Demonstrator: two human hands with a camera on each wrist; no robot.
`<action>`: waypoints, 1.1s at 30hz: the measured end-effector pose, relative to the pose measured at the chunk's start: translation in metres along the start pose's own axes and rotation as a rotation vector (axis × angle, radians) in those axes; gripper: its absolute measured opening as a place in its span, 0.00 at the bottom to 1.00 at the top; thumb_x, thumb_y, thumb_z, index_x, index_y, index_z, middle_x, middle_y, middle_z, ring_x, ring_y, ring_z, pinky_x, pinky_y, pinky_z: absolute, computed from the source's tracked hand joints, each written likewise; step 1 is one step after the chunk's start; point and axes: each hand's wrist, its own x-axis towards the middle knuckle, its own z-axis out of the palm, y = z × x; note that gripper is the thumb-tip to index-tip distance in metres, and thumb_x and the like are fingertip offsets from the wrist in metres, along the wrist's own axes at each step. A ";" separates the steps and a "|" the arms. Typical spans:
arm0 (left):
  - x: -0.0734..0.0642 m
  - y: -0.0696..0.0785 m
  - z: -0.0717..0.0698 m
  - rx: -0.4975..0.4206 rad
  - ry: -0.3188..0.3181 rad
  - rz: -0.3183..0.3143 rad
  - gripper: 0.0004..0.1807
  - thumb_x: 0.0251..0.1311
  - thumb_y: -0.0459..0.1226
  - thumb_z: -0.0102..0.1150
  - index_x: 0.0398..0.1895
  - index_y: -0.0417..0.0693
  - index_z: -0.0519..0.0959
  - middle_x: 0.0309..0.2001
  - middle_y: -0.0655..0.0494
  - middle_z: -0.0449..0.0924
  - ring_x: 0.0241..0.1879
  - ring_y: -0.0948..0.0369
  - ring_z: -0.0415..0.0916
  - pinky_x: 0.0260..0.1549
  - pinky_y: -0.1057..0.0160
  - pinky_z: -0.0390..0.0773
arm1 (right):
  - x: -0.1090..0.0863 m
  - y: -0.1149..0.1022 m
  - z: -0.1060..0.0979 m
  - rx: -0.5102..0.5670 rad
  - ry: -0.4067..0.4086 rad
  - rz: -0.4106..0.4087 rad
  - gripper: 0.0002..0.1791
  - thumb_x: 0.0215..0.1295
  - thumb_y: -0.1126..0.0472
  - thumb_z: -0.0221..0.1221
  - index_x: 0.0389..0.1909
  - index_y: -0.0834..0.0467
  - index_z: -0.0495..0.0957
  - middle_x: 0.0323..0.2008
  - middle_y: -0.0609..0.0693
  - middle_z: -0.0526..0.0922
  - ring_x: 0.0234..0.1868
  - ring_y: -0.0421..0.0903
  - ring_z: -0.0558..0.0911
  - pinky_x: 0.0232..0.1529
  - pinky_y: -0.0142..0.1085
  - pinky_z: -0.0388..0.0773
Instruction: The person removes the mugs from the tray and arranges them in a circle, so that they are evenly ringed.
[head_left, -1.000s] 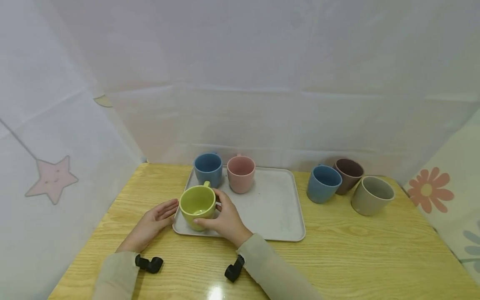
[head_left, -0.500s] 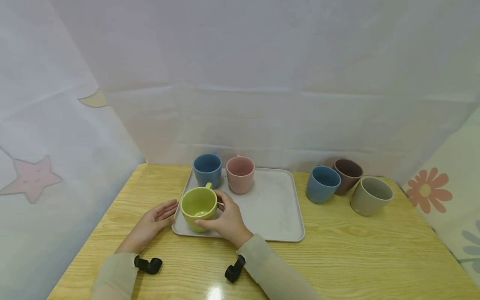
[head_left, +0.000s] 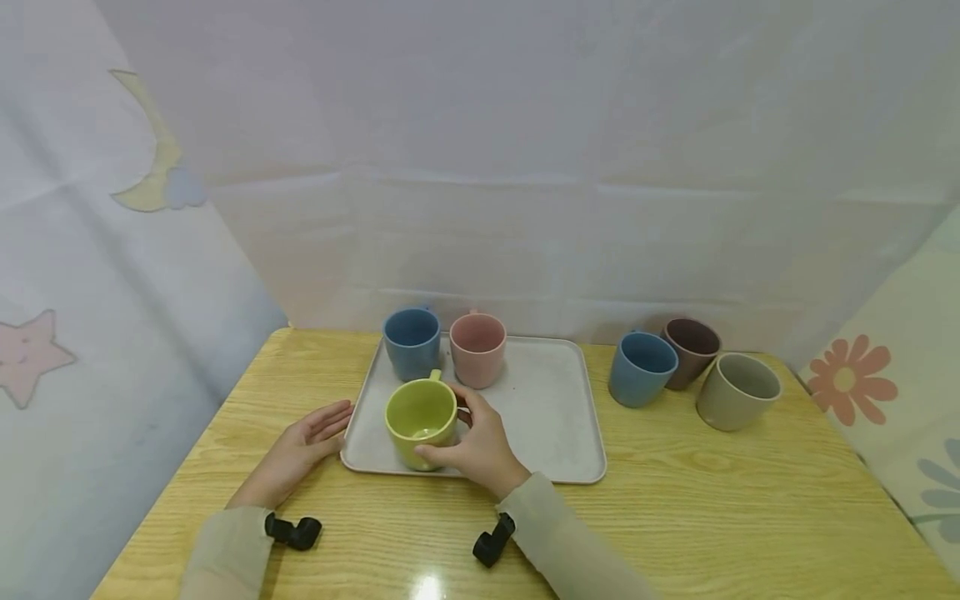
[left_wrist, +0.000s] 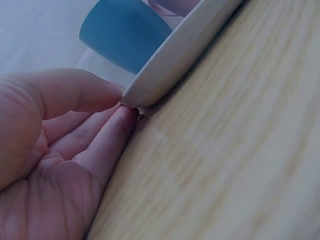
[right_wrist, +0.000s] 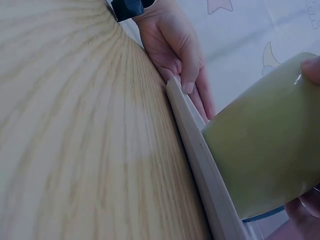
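Note:
My right hand (head_left: 482, 446) holds a yellow-green mug (head_left: 422, 414) over the front left part of the white tray (head_left: 555, 433). Its thumb lies on the near side of the mug, with the fingers round the right side. The mug's handle points away from me. In the right wrist view the rim of the tray (right_wrist: 197, 160) hides the mug's base. At the tray's left front corner, the left hand (head_left: 300, 450) has its thumb and fingertips on the rim, pinching it in the left wrist view. A blue mug (head_left: 412, 343) and a pink mug (head_left: 478, 350) stand at the tray's back.
To the right of the tray, a blue mug (head_left: 642, 369), a dark brown mug (head_left: 691, 352) and a beige mug (head_left: 738, 392) stand close together on the wooden table (head_left: 705, 508). A white cloth (head_left: 480, 208) hangs behind the table.
The right hand has shifted the yellow-green mug to the right and slightly toward me on the tray. The left hand stays at the tray's corner.

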 end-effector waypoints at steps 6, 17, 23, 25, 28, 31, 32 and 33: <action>0.002 -0.001 -0.001 0.006 0.015 -0.022 0.38 0.72 0.33 0.58 0.79 0.35 0.52 0.77 0.35 0.54 0.64 0.77 0.66 0.58 0.77 0.71 | -0.007 -0.001 -0.019 0.001 0.014 -0.021 0.48 0.45 0.62 0.81 0.68 0.53 0.69 0.62 0.47 0.76 0.61 0.47 0.76 0.66 0.47 0.73; 0.002 0.000 0.002 0.008 0.019 -0.021 0.37 0.72 0.32 0.57 0.79 0.35 0.52 0.77 0.35 0.55 0.67 0.73 0.65 0.58 0.77 0.72 | -0.022 -0.013 -0.067 -0.050 0.076 -0.094 0.47 0.46 0.67 0.79 0.69 0.61 0.69 0.63 0.55 0.76 0.61 0.55 0.76 0.65 0.48 0.75; 0.002 -0.001 0.002 0.010 0.021 -0.026 0.37 0.73 0.32 0.56 0.79 0.36 0.52 0.77 0.36 0.55 0.69 0.70 0.64 0.58 0.77 0.72 | -0.037 -0.021 -0.095 -0.078 0.085 -0.096 0.46 0.48 0.68 0.77 0.70 0.60 0.68 0.65 0.56 0.74 0.63 0.56 0.75 0.68 0.41 0.72; 0.002 -0.001 0.002 0.011 0.018 -0.025 0.37 0.73 0.32 0.56 0.80 0.36 0.52 0.77 0.36 0.55 0.68 0.71 0.64 0.58 0.77 0.72 | -0.042 -0.022 -0.104 -0.080 0.090 -0.091 0.46 0.48 0.69 0.77 0.70 0.60 0.67 0.65 0.56 0.74 0.64 0.53 0.74 0.68 0.36 0.70; 0.002 -0.001 0.002 0.006 0.016 -0.025 0.37 0.73 0.32 0.56 0.80 0.36 0.52 0.77 0.36 0.54 0.67 0.74 0.65 0.58 0.77 0.72 | -0.051 -0.020 -0.117 -0.082 0.105 -0.077 0.47 0.48 0.71 0.76 0.71 0.61 0.67 0.66 0.57 0.73 0.65 0.46 0.73 0.67 0.29 0.69; 0.001 0.000 0.002 0.003 0.014 -0.023 0.37 0.73 0.31 0.56 0.80 0.36 0.52 0.77 0.36 0.54 0.69 0.69 0.63 0.58 0.77 0.72 | -0.060 -0.016 -0.129 -0.089 0.125 -0.083 0.48 0.47 0.73 0.76 0.71 0.62 0.67 0.66 0.59 0.73 0.64 0.38 0.73 0.66 0.27 0.68; 0.001 0.000 0.002 0.002 0.014 -0.022 0.37 0.73 0.31 0.56 0.80 0.36 0.52 0.77 0.35 0.54 0.71 0.66 0.63 0.58 0.77 0.72 | -0.063 -0.014 -0.133 -0.091 0.135 -0.089 0.48 0.46 0.74 0.76 0.71 0.63 0.67 0.65 0.61 0.73 0.64 0.37 0.74 0.66 0.26 0.69; 0.001 0.000 0.002 0.000 0.013 -0.020 0.37 0.73 0.31 0.56 0.80 0.36 0.52 0.77 0.35 0.54 0.72 0.64 0.62 0.58 0.76 0.72 | -0.066 -0.013 -0.137 -0.096 0.144 -0.090 0.48 0.46 0.75 0.76 0.71 0.64 0.67 0.65 0.62 0.73 0.63 0.36 0.74 0.65 0.25 0.69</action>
